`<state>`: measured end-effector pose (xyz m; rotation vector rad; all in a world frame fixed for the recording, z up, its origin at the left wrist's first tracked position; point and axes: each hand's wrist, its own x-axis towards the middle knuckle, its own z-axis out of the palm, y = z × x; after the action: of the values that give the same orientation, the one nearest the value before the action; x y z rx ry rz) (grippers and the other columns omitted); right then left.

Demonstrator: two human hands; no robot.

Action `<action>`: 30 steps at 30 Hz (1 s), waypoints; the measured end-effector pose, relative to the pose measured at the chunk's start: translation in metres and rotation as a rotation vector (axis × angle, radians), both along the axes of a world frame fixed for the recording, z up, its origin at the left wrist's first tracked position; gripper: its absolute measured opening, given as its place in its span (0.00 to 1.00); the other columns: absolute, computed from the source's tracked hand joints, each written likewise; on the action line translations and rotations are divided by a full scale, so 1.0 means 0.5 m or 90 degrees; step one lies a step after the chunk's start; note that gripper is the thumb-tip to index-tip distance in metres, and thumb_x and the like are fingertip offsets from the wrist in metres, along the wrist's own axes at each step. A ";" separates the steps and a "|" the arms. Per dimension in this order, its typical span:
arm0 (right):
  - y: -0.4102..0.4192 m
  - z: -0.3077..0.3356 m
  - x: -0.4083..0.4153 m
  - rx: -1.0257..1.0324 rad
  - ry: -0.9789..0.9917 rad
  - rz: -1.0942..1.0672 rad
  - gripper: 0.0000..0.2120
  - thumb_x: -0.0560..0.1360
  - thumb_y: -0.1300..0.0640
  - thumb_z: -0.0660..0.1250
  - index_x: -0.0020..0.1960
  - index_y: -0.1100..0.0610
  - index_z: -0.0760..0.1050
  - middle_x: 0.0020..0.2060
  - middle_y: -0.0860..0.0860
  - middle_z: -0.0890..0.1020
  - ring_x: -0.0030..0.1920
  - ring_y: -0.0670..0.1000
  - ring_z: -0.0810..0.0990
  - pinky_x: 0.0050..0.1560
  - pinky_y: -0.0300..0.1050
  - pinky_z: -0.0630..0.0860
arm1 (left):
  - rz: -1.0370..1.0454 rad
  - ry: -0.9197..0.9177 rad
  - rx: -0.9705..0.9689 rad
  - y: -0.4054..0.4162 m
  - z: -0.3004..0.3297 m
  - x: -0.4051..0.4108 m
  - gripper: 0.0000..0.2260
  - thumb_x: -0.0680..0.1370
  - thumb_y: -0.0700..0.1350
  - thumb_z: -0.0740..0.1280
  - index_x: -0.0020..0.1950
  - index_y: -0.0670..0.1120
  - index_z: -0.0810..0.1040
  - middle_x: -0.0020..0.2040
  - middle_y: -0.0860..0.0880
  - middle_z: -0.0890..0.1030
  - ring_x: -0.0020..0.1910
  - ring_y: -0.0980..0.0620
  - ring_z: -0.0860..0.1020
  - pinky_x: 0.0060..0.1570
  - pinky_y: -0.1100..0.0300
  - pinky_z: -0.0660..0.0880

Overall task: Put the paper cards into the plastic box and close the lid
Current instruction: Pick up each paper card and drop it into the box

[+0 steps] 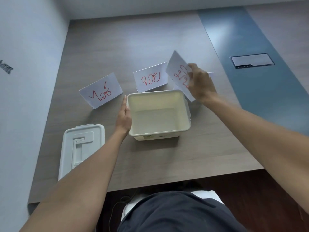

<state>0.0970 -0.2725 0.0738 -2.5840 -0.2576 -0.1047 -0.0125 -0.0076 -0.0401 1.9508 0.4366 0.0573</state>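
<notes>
Paper cards are the thing here, three of them with red handwriting. One card [179, 76] is lifted off the worktop [150, 47], tilted, pinched in the right hand [200, 84] just above the far right corner of the plastic box [158, 114], right of center in the frame. The other two stand folded on the worktop behind the box: one [101, 90] to the left of center, one [150, 77] dead center, both apart from the box. There's a sliver of more white paper behind the right hand, can't tell what it is. The box sits open in the middle and looks empty inside. Left hand [124, 116] is flat with fingers together, pressed against the box's left wall, not gripping anything. The lid [82, 146] lies flat at lower left, well apart from the box
</notes>
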 end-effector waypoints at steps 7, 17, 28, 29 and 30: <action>0.084 0.049 -0.003 0.032 -0.060 0.111 0.20 0.77 0.61 0.55 0.67 0.54 0.71 0.55 0.57 0.83 0.51 0.64 0.81 0.47 0.57 0.80 | 0.001 0.007 0.003 0.000 0.003 0.007 0.23 0.85 0.47 0.47 0.80 0.56 0.55 0.80 0.56 0.58 0.78 0.56 0.57 0.77 0.53 0.54; 0.095 -0.078 -0.090 -0.040 0.047 0.313 0.13 0.77 0.59 0.61 0.59 0.55 0.78 0.47 0.59 0.86 0.46 0.65 0.83 0.45 0.58 0.79 | 0.023 0.019 -0.012 -0.002 0.006 0.008 0.22 0.84 0.50 0.48 0.79 0.61 0.57 0.79 0.58 0.61 0.77 0.55 0.61 0.75 0.47 0.60; 0.075 -0.169 -0.146 -0.102 0.304 0.402 0.15 0.79 0.49 0.57 0.45 0.55 0.79 0.41 0.53 0.84 0.46 0.60 0.81 0.47 0.53 0.78 | 0.051 0.002 -0.026 -0.011 0.008 0.020 0.21 0.85 0.46 0.49 0.80 0.55 0.59 0.79 0.58 0.60 0.77 0.60 0.57 0.77 0.58 0.54; 0.078 -0.175 -0.140 -0.103 0.311 0.388 0.16 0.79 0.48 0.55 0.44 0.56 0.78 0.40 0.54 0.84 0.44 0.60 0.81 0.46 0.53 0.78 | 0.051 0.009 -0.021 -0.013 0.009 0.020 0.21 0.85 0.47 0.48 0.80 0.56 0.59 0.79 0.58 0.60 0.77 0.60 0.58 0.75 0.60 0.54; 0.080 -0.182 -0.131 -0.097 0.307 0.372 0.18 0.78 0.47 0.54 0.44 0.56 0.77 0.39 0.53 0.84 0.43 0.60 0.81 0.46 0.53 0.79 | 0.051 0.015 -0.017 -0.014 0.011 0.020 0.21 0.85 0.47 0.48 0.79 0.57 0.58 0.79 0.59 0.60 0.77 0.60 0.58 0.73 0.63 0.54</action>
<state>0.0313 -0.2326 -0.0171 -2.4712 -0.8362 0.7588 -0.0026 -0.0147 -0.0347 1.9081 0.5288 0.0800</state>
